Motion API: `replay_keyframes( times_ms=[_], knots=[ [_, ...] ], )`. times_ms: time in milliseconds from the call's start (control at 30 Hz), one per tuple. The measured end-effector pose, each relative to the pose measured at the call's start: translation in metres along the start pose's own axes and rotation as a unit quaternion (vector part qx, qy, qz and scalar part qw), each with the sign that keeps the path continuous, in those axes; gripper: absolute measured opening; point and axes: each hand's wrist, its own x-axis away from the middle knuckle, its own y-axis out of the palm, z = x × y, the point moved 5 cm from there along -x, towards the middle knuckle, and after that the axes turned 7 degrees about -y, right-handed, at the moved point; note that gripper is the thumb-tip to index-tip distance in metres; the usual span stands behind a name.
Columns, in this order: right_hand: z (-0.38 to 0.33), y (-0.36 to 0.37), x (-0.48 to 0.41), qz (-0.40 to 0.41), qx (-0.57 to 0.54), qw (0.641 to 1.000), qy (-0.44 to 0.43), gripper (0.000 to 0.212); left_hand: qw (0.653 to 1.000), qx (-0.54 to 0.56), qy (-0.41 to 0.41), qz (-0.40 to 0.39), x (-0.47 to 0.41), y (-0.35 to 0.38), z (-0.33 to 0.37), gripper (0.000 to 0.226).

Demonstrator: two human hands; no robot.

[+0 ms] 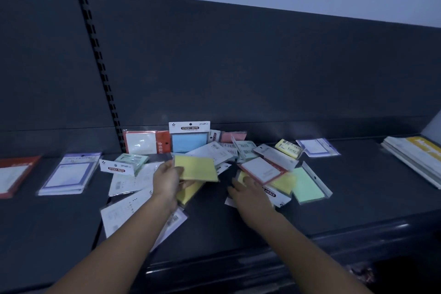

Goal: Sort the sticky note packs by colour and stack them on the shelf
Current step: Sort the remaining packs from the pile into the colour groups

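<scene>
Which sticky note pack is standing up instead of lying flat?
The blue pack with the white STICKY NOTE header, leaning upright against the shelf's back panel. Nearly all the other packs lie flat in the pile.

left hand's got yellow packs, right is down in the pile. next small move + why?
Probably close the right hand on the yellow pack under its fingers and bring it to the left hand, which already holds a yellow pack above another yellow one. That would grow the yellow group; the pile is still mixed: green pack, blue pack.
</scene>
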Motion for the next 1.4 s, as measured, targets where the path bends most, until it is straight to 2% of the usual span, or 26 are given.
replay_keyframes(
  times_ms=[133, 300, 433, 700, 833, 900, 967, 1033, 1100, 1233, 1333, 1400],
  knots=[
    [0.014, 0.000, 0.002, -0.047, 0.070, 0.995, -0.048, 0.070, 1.000, 0.019, -0.001, 0.014, 0.012, 0.001, -0.003, 0.034],
    [0.021, -0.002, 0.002, -0.053, 0.131, 0.985, -0.102, 0.072, 0.999, 0.027, -0.004, 0.036, 0.024, -0.003, -0.010, 0.030],
    [0.025, -0.010, 0.000, -0.007, 0.137, 0.982, -0.132, 0.066, 0.999, 0.023, 0.003, 0.048, 0.032, -0.001, -0.017, 0.027],
    [0.019, -0.027, -0.008, 0.108, 0.132, 0.970, -0.175, 0.034, 0.995, 0.034, 0.024, 0.088, 0.043, -0.007, -0.022, 0.023],
    [0.029, -0.059, -0.014, 0.169, -0.005, 0.974, -0.154, 0.035, 0.992, 0.032, 0.027, 0.115, 0.045, -0.020, -0.022, 0.025],
    [0.032, -0.075, -0.016, 0.194, -0.128, 0.961, -0.148, 0.020, 0.991, 0.034, 0.040, 0.123, 0.048, -0.028, -0.021, 0.023],
    [0.032, -0.087, -0.018, 0.218, -0.283, 0.923, -0.142, 0.009, 0.989, 0.039, 0.060, 0.131, 0.051, -0.035, -0.017, 0.022],
    [0.025, -0.090, -0.022, 0.219, -0.385, 0.886, -0.138, 0.011, 0.985, 0.046, 0.078, 0.149, 0.055, -0.046, -0.010, 0.023],
    [0.014, -0.088, -0.028, 0.219, -0.422, 0.869, -0.138, 0.003, 0.980, 0.048, 0.089, 0.169, 0.059, -0.061, -0.003, 0.026],
    [-0.013, -0.080, -0.045, 0.209, -0.510, 0.827, -0.110, 0.001, 0.967, 0.085, 0.100, 0.217, 0.068, -0.100, 0.006, 0.022],
    [-0.036, -0.081, -0.058, 0.223, -0.585, 0.779, -0.051, 0.004, 0.953, 0.135, 0.101, 0.253, 0.075, -0.136, 0.011, 0.015],
    [-0.057, -0.082, -0.069, 0.224, -0.627, 0.746, -0.008, 0.014, 0.946, 0.141, 0.103, 0.273, 0.081, -0.164, 0.015, 0.011]
  ],
)
